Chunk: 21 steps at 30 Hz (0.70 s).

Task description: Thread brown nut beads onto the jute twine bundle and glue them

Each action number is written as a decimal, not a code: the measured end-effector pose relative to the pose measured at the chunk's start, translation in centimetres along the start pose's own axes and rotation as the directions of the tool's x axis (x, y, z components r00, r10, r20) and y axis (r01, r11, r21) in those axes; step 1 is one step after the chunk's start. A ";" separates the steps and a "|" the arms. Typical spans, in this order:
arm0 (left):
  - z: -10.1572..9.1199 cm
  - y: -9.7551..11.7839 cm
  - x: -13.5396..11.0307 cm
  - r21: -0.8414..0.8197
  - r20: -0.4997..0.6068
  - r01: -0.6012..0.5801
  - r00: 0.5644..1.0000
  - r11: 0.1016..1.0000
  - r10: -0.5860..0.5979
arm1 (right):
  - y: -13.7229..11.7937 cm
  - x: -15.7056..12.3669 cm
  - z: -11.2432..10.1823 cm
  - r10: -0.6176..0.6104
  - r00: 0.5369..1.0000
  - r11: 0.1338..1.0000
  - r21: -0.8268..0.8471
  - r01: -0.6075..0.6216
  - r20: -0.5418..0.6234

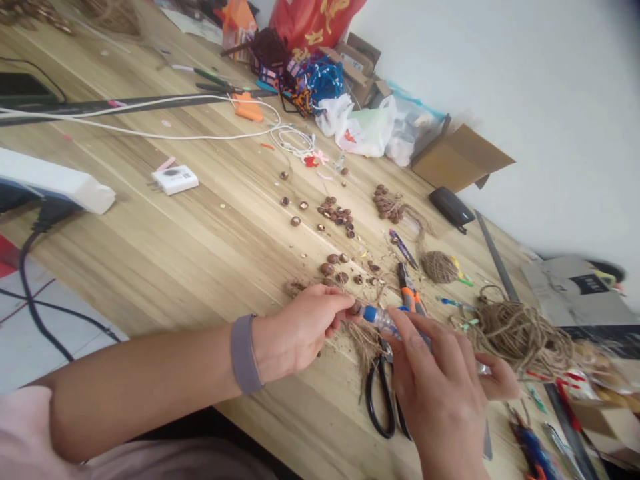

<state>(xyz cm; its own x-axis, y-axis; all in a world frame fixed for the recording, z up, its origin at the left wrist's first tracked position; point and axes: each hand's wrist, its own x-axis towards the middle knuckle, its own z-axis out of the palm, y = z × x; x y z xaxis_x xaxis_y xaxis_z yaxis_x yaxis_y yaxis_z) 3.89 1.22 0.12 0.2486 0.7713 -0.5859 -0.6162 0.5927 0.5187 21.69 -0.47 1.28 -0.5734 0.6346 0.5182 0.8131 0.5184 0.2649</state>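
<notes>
My left hand (295, 327) pinches a small brown nut shell (355, 308) between thumb and fingers. In my right hand (443, 377) is a slim clear bottle with a blue tip (383, 319), pointed left at the shell. The tip is at the shell or very close; whether they touch I cannot tell. Twine strands (367, 343) hang below my hands. Scissors with black handles (380, 400) lie partly under my right hand. Orange-handled pliers (411, 293) lie just beyond it, and loose brown nuts (327, 269) lie beyond my left fingertips.
Farther back are a pile of shells (337, 215), strung shells (387, 203) and a twine ball (440, 267). Coiled rope (520, 337) lies right. A white charger (175, 179), cable (165, 135) and power strip (55, 177) are left. Bags (367, 127) and a cardboard box (460, 157) line the wall.
</notes>
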 end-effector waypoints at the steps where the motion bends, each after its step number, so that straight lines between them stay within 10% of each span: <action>1: 0.0 0.0 0.0 0.001 -0.001 0.000 1.000 1.000 0.000 | -0.1 0.0 0.0 0.003 1.000 1.000 -0.006 -0.003 -0.001; 21: 0.0 0.0 0.1 0.025 0.012 -0.007 1.000 1.000 0.006 | 0.2 0.2 0.0 -0.077 0.995 0.993 -0.089 0.071 -0.065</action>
<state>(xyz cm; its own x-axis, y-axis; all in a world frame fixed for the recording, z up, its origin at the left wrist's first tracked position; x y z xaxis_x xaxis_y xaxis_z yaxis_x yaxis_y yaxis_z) 3.89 1.27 0.08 0.2535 0.7776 -0.5753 -0.5989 0.5932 0.5380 21.72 -0.23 1.44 -0.6267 0.5540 0.5480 0.7758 0.5093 0.3724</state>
